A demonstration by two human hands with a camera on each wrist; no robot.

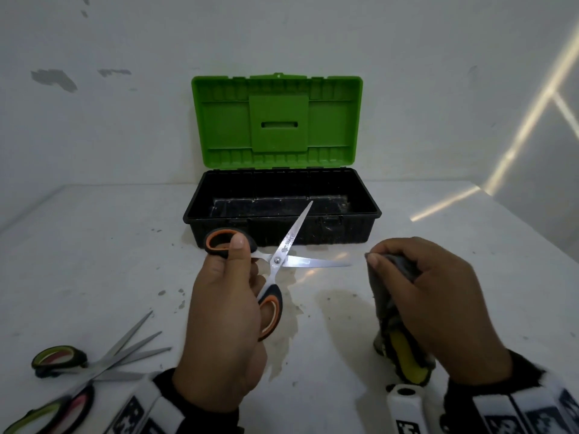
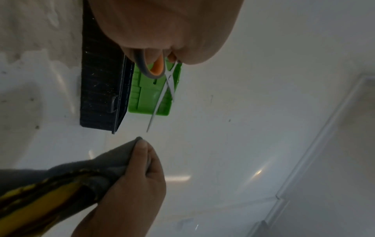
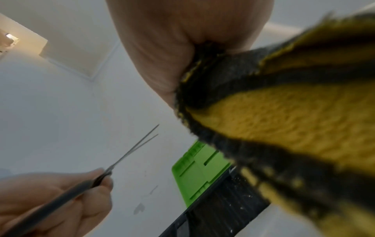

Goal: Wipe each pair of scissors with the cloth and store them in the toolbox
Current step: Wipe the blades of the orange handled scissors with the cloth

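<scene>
Nearest us, two more pairs of scissors (image 1: pixel 94 368) lay on the desk (image 1: pixel 94 261). Our left hand (image 1: pixel 222 327) gripped the orange-handled scissors (image 1: pixel 275 264), blades spread; our right hand (image 1: pixel 438 296) clutched the cloth (image 1: pixel 398 336). Beyond them, the toolbox (image 1: pixel 282 208) stood open.

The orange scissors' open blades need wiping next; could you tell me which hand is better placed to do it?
Right. The right hand already grips the cloth just off the blade tip, while the left hand holds the orange scissors.

Person: black sleeves (image 1: pixel 175 399); white wrist bands (image 1: pixel 147 411) printed with black square-pattern markers; white camera housing (image 1: pixel 404 405) at right wrist.
</scene>
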